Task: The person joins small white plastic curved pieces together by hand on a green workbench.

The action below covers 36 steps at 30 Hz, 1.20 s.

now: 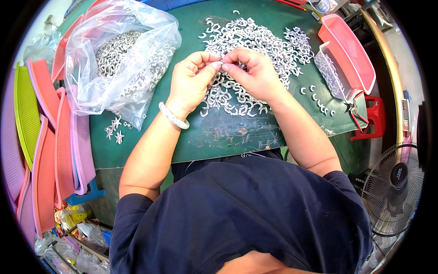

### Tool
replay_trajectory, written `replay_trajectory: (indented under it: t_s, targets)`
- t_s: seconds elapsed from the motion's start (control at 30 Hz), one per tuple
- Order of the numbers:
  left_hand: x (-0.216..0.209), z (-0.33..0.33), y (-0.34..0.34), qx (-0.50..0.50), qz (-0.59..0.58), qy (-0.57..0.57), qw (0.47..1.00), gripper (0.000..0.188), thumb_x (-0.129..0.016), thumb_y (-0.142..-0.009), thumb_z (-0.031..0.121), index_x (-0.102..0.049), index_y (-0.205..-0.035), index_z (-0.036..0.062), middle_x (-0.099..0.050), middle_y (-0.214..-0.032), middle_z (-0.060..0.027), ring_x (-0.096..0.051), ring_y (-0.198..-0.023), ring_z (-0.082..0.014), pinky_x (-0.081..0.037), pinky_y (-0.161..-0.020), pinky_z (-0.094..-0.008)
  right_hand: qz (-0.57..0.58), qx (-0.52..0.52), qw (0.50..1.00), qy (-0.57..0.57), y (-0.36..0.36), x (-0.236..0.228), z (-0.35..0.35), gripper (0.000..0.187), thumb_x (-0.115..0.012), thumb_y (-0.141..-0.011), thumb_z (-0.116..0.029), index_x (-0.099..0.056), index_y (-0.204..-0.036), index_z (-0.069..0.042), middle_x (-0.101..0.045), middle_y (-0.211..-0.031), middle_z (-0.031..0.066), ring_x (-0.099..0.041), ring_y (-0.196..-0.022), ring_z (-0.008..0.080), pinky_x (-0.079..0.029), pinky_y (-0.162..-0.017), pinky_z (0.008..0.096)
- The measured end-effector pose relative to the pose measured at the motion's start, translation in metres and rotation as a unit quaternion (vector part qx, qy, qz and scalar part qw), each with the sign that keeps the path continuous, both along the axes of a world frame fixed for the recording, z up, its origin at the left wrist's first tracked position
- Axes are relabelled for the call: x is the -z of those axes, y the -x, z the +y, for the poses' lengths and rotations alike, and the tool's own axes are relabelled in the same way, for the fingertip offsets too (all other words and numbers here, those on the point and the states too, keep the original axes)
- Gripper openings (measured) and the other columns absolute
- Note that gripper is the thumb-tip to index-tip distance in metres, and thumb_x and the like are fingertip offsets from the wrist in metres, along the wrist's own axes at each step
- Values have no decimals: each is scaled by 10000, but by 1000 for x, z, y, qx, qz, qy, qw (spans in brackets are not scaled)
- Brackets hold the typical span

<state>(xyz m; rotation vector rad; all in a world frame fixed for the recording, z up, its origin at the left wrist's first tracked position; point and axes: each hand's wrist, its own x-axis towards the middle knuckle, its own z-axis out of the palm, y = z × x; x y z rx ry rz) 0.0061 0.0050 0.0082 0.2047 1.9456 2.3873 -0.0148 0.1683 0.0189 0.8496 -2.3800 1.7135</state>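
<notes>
Many silvery-grey, crescent-shaped pieces [250, 34]

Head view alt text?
A person's left hand and right hand pinch together above a pile of small silvery curved pieces on a green table; anything held is indistinct. A clear bag of more pieces sits left, a pink basket right.

"How's the light?"
"Bright and fairly even. Glare streaks the plastic bag [159, 27], the heaped pieces [260, 45] gleam pale, and the green table [214, 141] has a dull sheen."
"Distortion?"
"Strong: straight edges bow near the rim; all 4 corners are black."
</notes>
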Motion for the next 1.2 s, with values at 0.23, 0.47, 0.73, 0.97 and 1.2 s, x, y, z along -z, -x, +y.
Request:
replay_trajectory:
  t_s: [0.23,0.47,0.73,0.97,1.2]
  targets:
    - [-3,1,-2,19,-23,-49,998,119,-593,-812,80,-590,-914,20,-572,-737,18,-455,-570,-8,-349,-472,-144,10,3,1000,0,0,2,-1,80,-620,-753,-74,-601,-809,-20,-599,-754,60,-576,-687,134,-463,-609,251]
    - [-1,1,-1,33,-70,-92,993,135,-598,-802,76,-594,-928,29,-547,-713,33,-436,-561,-11,-330,-472,-141,27,14,999,-11,0,3,-2,68,-612,-752,-65,-602,-807,-25,-602,-752,72,-586,-669,158,-464,-605,256]
    - [-2,2,-1,35,-84,-112,990,142,-598,-796,67,-595,-930,20,-538,-697,35,-420,-547,-13,-319,-464,-144,36,17,999,-9,-1,4,-3,55,-605,-745,-45,-605,-795,-21,-595,-734,79,-584,-653,177,-456,-585,273]
    - [-2,2,-1,31,-91,-116,989,135,-594,-794,57,-597,-922,14,-537,-682,32,-411,-532,-15,-312,-457,-147,34,15,999,-23,-1,2,-3,66,-603,-737,-37,-610,-801,-20,-600,-743,85,-591,-664,196,-462,-599,278]
    - [-1,2,-1,21,-92,-115,989,120,-594,-792,45,-604,-907,15,-550,-681,28,-415,-524,-12,-310,-450,-144,24,15,999,-20,-1,3,-3,76,-602,-739,-39,-614,-812,-19,-608,-768,93,-603,-698,205,-471,-630,281]
